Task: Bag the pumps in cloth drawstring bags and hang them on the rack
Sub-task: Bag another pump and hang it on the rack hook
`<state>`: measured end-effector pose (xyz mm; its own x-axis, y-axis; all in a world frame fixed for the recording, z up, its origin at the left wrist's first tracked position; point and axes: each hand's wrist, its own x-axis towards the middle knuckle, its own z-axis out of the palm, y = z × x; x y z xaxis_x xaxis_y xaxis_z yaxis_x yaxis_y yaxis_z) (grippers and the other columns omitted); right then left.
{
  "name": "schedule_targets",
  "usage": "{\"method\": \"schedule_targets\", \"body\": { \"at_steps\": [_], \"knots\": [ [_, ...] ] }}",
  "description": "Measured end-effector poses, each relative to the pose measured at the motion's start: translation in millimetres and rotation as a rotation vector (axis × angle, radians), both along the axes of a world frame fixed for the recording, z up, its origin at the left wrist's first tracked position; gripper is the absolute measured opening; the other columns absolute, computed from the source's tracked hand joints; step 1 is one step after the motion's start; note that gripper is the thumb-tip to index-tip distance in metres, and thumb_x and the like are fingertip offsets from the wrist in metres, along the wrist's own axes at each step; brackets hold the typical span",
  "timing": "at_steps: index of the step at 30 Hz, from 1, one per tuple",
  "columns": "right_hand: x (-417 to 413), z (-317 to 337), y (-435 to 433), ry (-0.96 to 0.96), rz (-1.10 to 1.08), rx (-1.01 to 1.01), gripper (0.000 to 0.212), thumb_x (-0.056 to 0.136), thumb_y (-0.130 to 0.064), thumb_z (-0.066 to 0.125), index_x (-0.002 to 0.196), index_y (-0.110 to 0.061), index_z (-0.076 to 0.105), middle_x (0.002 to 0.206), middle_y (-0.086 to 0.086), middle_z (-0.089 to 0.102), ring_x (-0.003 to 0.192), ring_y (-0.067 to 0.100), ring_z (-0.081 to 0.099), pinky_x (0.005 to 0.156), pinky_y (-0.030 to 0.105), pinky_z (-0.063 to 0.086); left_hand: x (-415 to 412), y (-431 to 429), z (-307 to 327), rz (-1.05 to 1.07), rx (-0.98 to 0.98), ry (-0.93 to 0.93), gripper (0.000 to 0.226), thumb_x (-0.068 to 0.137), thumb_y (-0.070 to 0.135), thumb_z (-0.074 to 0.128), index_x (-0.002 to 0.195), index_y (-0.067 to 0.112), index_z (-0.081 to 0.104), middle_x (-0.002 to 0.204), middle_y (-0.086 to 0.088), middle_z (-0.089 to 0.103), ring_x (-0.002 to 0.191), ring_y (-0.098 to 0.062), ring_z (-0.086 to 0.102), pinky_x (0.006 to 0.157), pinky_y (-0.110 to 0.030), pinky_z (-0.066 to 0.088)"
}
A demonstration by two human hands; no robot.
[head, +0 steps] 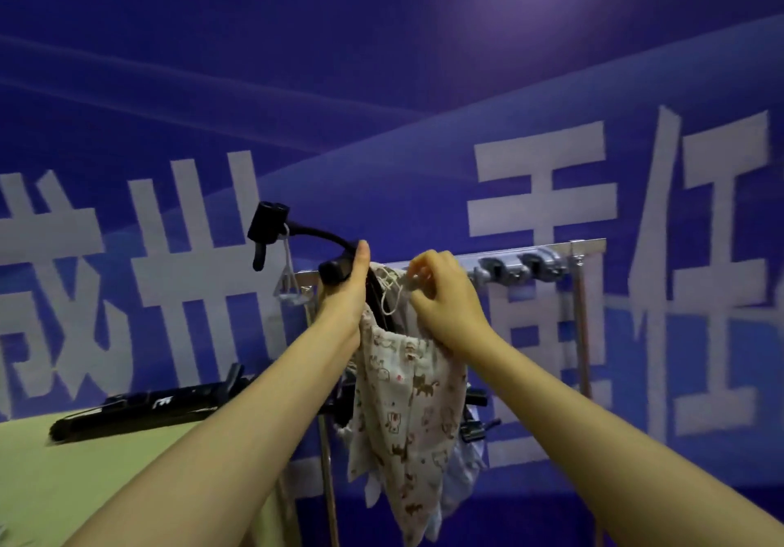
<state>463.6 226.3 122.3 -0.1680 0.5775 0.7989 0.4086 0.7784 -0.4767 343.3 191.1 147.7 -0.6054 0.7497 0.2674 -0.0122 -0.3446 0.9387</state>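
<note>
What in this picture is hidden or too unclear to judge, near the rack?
Head view:
The pump body: hidden inside the patterned bag; only hose and head show above the left hand.
Whether the cord is on a rack hook: right hand covers it.
A pale blue bag: mostly behind the patterned bag.
Rack feet: cut off by the bottom edge.

bag (407,411): cloth, thin woven, matt, creased; cream w/ small animal print
cord (383,298): white twisted string, matt
hose (316,233): blk, rubber-like, smooth, slight sheen
pump head (268,220): blk plastic, matt
rack rail (530,249): silver metal, smooth, bright
hooks (515,271): polished metal, glossy
rack post (327,474): thin metal tube, duller
2nd pump (140,408): blk, hard, semi-gloss; plastic or metal, can't tell
worktop (63,483): pale green, matt
backdrop (382,80): blue printed sheet, smooth, faint sheen
</note>
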Motion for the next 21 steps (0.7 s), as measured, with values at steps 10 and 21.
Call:
{"method": "schedule_targets", "body": {
  "at_steps": [10,21],
  "knots": [
    [28.8,-26.1,34.7,-0.203,-0.081,0.068,0.013,0.089,-0.015,0.057,0.101,-0.012,0.060,0.096,0.004,0.049,0.086,0.022,0.051,0.072,0.033,0.046,35.9,38.3,-21.5,-0.124,-0.124,0.023,0.068,0.079,0.060,0.058,0.127,0.012,0.053,0.120,-0.006,0.061,0.109,-0.026,0.059,0.094,-0.040,0.050],
    [68.9,-20.9,71.2,0.644,0.304,-0.624,0.029,0.099,-0.009,0.040,0.072,-0.009,0.052,0.063,0.007,0.052,0.052,0.015,0.045,0.048,0.024,0.041,59.5,83.7,-86.8,-0.378,-0.237,0.090,0.060,0.069,0.026,0.081,0.120,0.005,0.057,0.111,-0.014,0.068,0.097,-0.026,0.066,0.085,-0.034,0.054]
  ]
}}
